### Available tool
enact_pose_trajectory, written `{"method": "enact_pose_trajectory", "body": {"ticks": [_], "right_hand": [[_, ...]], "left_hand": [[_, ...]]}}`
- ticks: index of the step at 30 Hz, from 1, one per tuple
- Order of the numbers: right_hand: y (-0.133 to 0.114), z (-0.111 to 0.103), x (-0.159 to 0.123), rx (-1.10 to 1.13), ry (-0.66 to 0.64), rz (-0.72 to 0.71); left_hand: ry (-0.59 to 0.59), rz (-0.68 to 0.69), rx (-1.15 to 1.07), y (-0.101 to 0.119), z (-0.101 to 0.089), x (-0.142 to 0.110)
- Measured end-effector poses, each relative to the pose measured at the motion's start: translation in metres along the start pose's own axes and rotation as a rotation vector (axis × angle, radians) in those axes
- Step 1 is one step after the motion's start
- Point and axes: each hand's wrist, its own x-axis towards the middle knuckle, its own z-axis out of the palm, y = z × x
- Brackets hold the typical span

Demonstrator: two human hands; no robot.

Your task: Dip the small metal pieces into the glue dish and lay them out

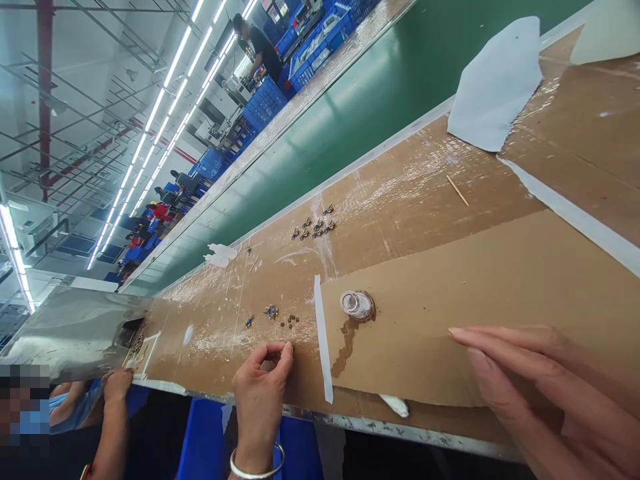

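My left hand (263, 383), with a silver bangle at the wrist, is over the near part of the brown cardboard surface (215, 313). Its thumb and index finger are pinched together; anything between them is too small to make out. Just beyond it lie several small dark beads (290, 322) and a cluster of blue-and-gold pieces (271, 311). My right hand (545, 387) hovers above a smoother cardboard sheet (430, 313), fingers stretched out, thumb apart from the index finger, nothing visible between them. Left of it sits a small clear cup (357, 305) with whitish contents, beside a wet stain (350, 340).
More blue-and-gold pieces (315, 229) lie farther back, near a thin wooden stick (457, 191). White squeeze bottles (220, 255) lie at the far edge. White tape (324, 340) borders the sheet. At left, a co-worker's hand (117, 385) touches the table edge. A green strip (350, 100) runs behind.
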Motion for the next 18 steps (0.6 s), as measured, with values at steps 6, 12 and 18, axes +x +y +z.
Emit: {"method": "enact_pose_trajectory", "body": {"ticks": [6, 12, 18], "right_hand": [[0.001, 0.002, 0.001, -0.027, 0.024, -0.081], [0.007, 0.007, -0.001, -0.068, 0.041, -0.151], [-0.001, 0.004, 0.014, -0.114, 0.079, -0.282]], "left_hand": [[0.056, -0.075, -0.247, -0.002, -0.013, -0.016], [0.189, 0.167, -0.473, 0.004, -0.017, -0.031], [0.228, 0.629, -0.428, 0.002, -0.017, -0.027]]}}
